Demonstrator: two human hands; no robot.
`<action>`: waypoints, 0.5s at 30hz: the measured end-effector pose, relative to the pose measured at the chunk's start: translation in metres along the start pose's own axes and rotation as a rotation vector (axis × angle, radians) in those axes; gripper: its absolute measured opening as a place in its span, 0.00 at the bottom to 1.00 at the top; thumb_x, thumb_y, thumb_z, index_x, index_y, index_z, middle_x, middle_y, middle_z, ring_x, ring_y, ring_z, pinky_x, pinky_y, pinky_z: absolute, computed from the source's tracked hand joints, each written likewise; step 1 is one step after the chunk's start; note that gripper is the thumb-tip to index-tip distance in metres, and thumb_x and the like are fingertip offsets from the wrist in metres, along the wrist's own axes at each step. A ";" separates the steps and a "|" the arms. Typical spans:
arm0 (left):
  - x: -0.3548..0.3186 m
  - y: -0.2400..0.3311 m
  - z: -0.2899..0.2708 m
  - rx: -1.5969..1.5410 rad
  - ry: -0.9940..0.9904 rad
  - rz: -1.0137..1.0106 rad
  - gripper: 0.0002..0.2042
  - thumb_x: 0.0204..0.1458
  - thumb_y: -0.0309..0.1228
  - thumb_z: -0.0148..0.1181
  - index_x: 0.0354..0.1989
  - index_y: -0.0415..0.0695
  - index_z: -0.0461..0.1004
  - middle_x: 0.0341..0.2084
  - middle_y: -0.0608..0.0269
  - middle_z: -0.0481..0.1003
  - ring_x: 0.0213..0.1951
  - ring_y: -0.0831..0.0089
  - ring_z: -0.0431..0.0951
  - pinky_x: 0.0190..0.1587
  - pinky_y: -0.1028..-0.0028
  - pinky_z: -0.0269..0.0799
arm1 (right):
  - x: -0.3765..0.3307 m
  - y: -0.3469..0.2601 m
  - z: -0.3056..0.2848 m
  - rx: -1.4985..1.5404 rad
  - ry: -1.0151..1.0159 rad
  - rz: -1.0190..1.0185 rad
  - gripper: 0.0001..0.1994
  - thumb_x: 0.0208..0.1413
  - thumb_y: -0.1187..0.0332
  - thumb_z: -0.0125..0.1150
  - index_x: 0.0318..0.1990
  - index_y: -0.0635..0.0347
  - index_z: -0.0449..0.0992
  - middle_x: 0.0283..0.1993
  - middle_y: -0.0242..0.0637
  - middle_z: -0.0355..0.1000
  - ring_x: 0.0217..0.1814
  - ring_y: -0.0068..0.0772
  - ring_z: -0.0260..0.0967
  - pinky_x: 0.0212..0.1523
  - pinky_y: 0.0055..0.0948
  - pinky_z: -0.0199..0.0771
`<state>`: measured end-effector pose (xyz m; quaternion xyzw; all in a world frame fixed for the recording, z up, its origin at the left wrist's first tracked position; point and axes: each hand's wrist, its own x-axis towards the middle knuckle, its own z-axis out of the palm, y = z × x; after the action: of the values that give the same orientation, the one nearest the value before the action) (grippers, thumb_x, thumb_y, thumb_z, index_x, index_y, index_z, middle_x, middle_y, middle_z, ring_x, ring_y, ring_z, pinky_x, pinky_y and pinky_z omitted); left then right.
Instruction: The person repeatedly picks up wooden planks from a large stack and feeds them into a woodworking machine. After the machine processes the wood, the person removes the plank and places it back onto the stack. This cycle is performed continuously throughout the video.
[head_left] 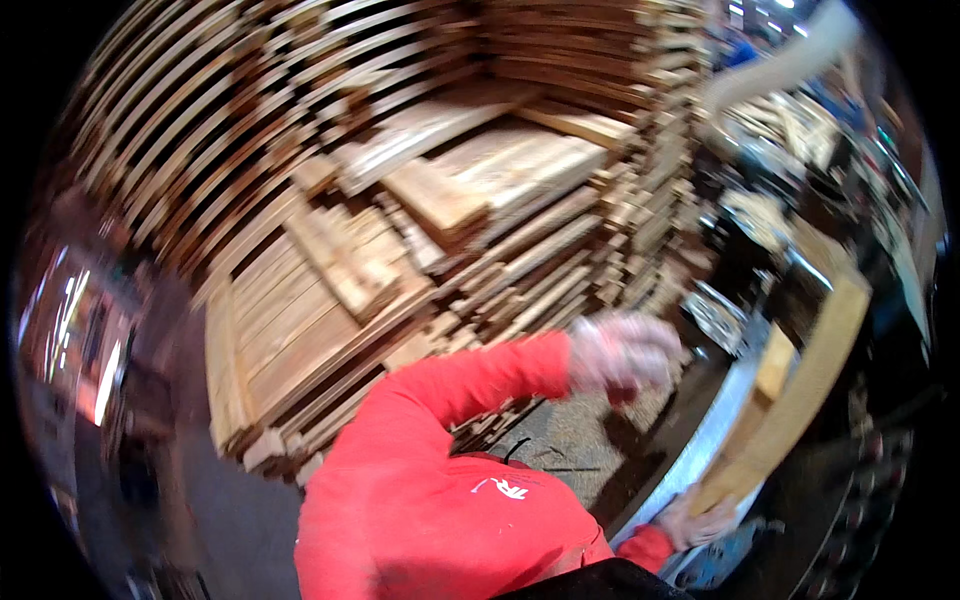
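My right hand is at the near end of a long wooden board, its fingers wrapped over the wood. The board lies along the bright metal bed of a machine at my right. A shorter, paler wooden piece sits against the board's left side. My left hand hovers left of the machine, blurred, its fingers bent but apart, and nothing shows in it. Both hands come out of red sleeves; the left one looks whitish, perhaps gloved.
Stacked timber rises ahead. Closer, a pile of slatted wooden panels carries loose boards. Metal machine parts and a pale hose stand at the right. Sawdust-like debris covers the floor between pile and machine.
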<state>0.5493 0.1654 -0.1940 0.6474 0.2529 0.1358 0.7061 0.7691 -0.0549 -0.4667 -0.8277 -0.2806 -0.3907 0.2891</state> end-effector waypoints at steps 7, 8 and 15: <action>-0.320 0.013 -0.330 -0.502 0.797 0.761 0.08 0.55 0.35 0.52 0.32 0.44 0.66 0.20 0.62 0.68 0.20 0.74 0.65 0.20 0.75 0.66 | 0.074 -0.018 0.121 -0.314 -0.531 0.330 0.38 0.49 0.39 0.58 0.67 0.32 0.55 0.70 0.40 0.52 0.68 0.47 0.52 0.67 0.41 0.53; -0.328 0.018 -0.346 -0.663 1.393 0.700 0.13 0.55 0.39 0.52 0.39 0.43 0.62 0.29 0.57 0.65 0.28 0.68 0.64 0.29 0.72 0.64 | 0.082 -0.020 0.127 -0.259 -0.603 0.442 0.38 0.49 0.40 0.58 0.67 0.35 0.54 0.69 0.41 0.53 0.68 0.48 0.52 0.66 0.41 0.53; -0.395 -0.065 -0.471 -0.905 1.989 0.570 0.38 0.57 0.54 0.46 0.67 0.43 0.42 0.64 0.40 0.49 0.59 0.40 0.60 0.59 0.51 0.60 | -0.030 0.002 -0.001 0.005 -0.450 -0.127 0.27 0.54 0.58 0.59 0.60 0.57 0.66 0.63 0.51 0.61 0.63 0.51 0.59 0.64 0.42 0.58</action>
<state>-0.0409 0.3503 -0.2021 -0.0294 0.4733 0.8263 0.3040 0.7537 -0.0638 -0.4909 -0.8738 -0.3906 -0.2132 0.1960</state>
